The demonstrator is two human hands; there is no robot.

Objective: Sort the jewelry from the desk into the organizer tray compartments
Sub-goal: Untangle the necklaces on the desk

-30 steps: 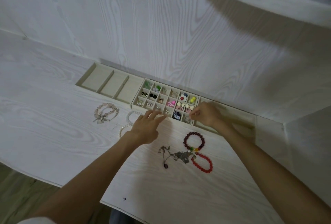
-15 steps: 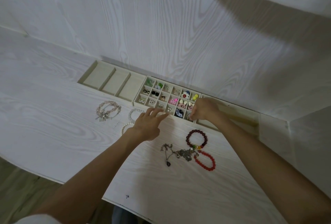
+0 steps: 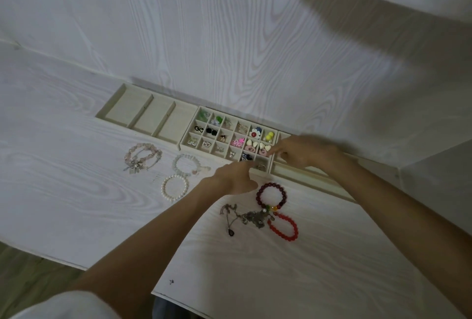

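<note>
The wooden organizer tray [image 3: 139, 114] lies against the wall, with three long compartments at its left and a grid of small ones holding earrings and charms. My left hand [image 3: 233, 178] rests at the grid's front edge, its fingers stretched toward the front right cell. My right hand [image 3: 304, 151] hovers over the grid's right side with its fingers curled. Its fingertips point down at the cell with pink earrings [image 3: 263, 151]; I cannot see anything in them. On the desk lie pink bracelets [image 3: 143, 156], a pale bracelet [image 3: 186, 164], a pearl bracelet [image 3: 175, 187], a dark red bracelet [image 3: 271, 194], a red bracelet [image 3: 283, 226] and a silver necklace [image 3: 245, 216].
The white wood-grain desk [image 3: 63, 191] ends at a front edge near my body, with floor at the lower left. The tray's right section [image 3: 306, 178] is partly hidden under my right forearm. A wall stands directly behind the tray, and a shelf overhangs at the top right.
My left hand has slid right along the tray's front edge, uncovering the pale and pearl bracelets. My right hand has stayed over the grid's right columns.
</note>
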